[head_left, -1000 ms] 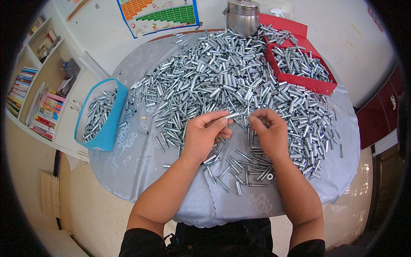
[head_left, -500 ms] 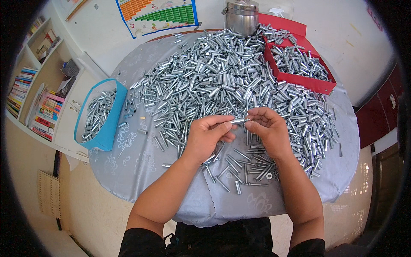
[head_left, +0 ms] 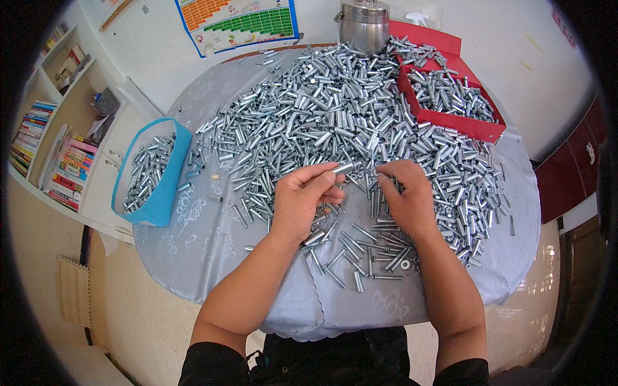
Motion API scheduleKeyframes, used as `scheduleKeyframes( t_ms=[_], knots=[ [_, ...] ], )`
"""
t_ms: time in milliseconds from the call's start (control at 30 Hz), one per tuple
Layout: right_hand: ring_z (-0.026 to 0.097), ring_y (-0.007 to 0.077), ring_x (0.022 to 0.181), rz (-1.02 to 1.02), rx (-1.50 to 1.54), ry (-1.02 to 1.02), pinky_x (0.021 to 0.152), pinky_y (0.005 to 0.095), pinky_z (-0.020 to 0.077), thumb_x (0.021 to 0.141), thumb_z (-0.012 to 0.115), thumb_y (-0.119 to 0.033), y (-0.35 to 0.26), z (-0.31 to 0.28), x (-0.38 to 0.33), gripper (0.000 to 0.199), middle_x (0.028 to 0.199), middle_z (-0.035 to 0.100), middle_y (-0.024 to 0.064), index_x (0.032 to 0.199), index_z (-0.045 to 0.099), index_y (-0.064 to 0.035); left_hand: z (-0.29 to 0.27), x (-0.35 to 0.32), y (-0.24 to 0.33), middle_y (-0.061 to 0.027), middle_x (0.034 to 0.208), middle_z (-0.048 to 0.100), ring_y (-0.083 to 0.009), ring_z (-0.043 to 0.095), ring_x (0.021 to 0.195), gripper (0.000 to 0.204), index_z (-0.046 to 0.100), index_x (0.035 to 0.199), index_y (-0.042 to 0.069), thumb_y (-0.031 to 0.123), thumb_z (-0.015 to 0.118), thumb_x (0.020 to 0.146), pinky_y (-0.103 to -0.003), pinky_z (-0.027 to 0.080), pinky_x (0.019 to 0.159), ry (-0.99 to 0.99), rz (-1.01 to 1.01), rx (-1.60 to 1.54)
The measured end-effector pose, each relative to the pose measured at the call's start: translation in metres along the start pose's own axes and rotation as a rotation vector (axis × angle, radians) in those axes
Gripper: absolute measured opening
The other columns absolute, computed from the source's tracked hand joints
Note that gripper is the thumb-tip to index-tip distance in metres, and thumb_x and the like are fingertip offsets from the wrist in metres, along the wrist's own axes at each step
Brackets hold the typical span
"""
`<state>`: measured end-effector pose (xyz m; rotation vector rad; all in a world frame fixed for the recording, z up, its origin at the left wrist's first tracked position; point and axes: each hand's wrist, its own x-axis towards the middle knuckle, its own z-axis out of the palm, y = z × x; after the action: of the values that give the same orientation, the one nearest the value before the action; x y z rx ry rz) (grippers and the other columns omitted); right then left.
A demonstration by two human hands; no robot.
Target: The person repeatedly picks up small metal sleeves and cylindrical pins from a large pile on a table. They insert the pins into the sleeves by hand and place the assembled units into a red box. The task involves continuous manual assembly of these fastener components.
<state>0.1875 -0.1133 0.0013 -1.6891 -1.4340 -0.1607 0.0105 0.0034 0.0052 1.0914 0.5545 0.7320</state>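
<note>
My left hand pinches a short shiny metal sleeve between thumb and forefinger, its free end pointing right. Just beyond that end is my right hand, apart from the sleeve. Its fingers are curled, with thumb and forefinger near each other; whatever they pinch, if anything, is too small to make out. Under and beyond both hands spreads a large heap of silvery sleeves and bolts. Between my forearms lie loose long bolts and a small washer.
At the left stands a blue fabric bin holding metal pieces. A red box, also filled with them, sits at the back right beside a steel canister. A grey patterned cloth covers the round table. Bookshelves stand at far left.
My right hand has let go of the sleeve's right end and drawn slightly away. The left hand has shifted a little left, and the sleeve now tilts upward to the right.
</note>
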Motion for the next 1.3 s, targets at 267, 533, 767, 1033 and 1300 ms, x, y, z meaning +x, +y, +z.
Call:
scheduleKeyframes(
  t_ms=[267,533,767,1033,1300],
  knots=[
    [0.040,0.0338,0.127,-0.081,-0.411,-0.225,0.109,0.0502,0.0257,0.079,0.069,-0.027,-0.014,0.010,-0.004,0.038,0.130,0.050,0.0134,0.113,0.066,-0.0120,0.002,-0.002,0.000,-0.0138,0.095,0.070,-0.0153,0.068,0.071,0.025,0.063,0.113,-0.003,0.008,0.061,0.091,-0.028,0.057,0.064,-0.006,0.010,-0.010],
    [0.040,0.0341,0.128,-0.071,-0.346,-0.298,0.111,0.0519,0.0236,0.078,0.068,-0.025,-0.011,0.005,-0.008,0.029,0.130,0.051,0.0122,0.105,0.070,-0.0156,0.001,-0.001,-0.002,-0.0137,0.095,0.070,-0.0154,0.068,0.071,0.024,0.064,0.113,-0.002,0.008,0.061,0.090,-0.028,0.057,0.064,-0.010,0.010,-0.007],
    [0.045,0.0277,0.124,-0.015,-0.227,-0.381,0.110,0.0535,0.0242,0.074,0.071,-0.015,-0.022,-0.004,-0.013,0.016,0.117,0.057,0.0067,0.090,0.071,-0.0125,0.001,-0.001,-0.002,-0.0137,0.095,0.070,-0.0155,0.068,0.071,0.024,0.064,0.112,-0.002,0.008,0.061,0.091,-0.028,0.058,0.064,-0.011,0.000,-0.024],
    [0.062,0.0248,0.092,0.267,0.293,-0.116,0.088,0.0361,0.0471,0.078,0.070,-0.006,-0.026,-0.008,-0.003,0.018,0.092,0.063,0.0077,0.096,0.068,-0.0063,0.003,-0.004,0.002,-0.0129,0.095,0.070,-0.0146,0.067,0.071,0.024,0.064,0.112,-0.002,0.008,0.061,0.091,-0.026,0.056,0.064,-0.017,-0.018,0.028],
    [0.060,0.0094,0.084,0.514,0.734,-0.063,0.076,0.0237,0.0482,0.089,0.063,-0.004,-0.023,-0.001,-0.006,0.017,0.092,0.066,0.0041,0.104,0.063,0.0025,0.005,-0.006,0.003,-0.0112,0.095,0.070,-0.0142,0.067,0.073,0.025,0.064,0.113,-0.001,0.009,0.061,0.091,-0.026,0.055,0.065,-0.100,-0.044,0.085]
  ],
)
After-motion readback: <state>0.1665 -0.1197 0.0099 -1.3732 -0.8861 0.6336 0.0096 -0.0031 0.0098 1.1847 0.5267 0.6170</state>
